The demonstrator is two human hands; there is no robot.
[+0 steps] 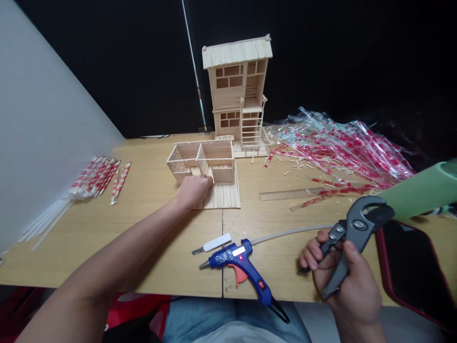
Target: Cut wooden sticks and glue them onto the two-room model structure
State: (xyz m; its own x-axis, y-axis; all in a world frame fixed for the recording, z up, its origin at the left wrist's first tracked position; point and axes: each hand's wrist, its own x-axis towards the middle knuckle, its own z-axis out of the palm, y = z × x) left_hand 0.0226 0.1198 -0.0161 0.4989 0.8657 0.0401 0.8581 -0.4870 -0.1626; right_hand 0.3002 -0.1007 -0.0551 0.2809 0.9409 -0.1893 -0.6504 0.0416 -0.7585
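Observation:
In my right hand (344, 271) is a grey pipe cutter (358, 226) with a hooked jaw and a dark blade, pointing up and away from me; my fingers wrap round its handles. My left hand (194, 190) is curled at the front of a small roofless two-room model (216, 151) built of thin wooden sticks. Its fingertips are mostly hidden, so what they pinch, if anything, does not show. The model stands on a mat of parallel sticks (226, 196), which sticks out in front. Behind it rises a two-storey stick house (228, 90) with a ladder.
A blue glue gun (233, 257) lies near the front edge beside a white-handled craft knife (216, 243). A clear ruler (289, 194) and torn red-and-clear wrappers (342, 143) are right. A phone (416, 271) and green cylinder (424, 188) stand farther right. Wrapped chopsticks (94, 176) lie left.

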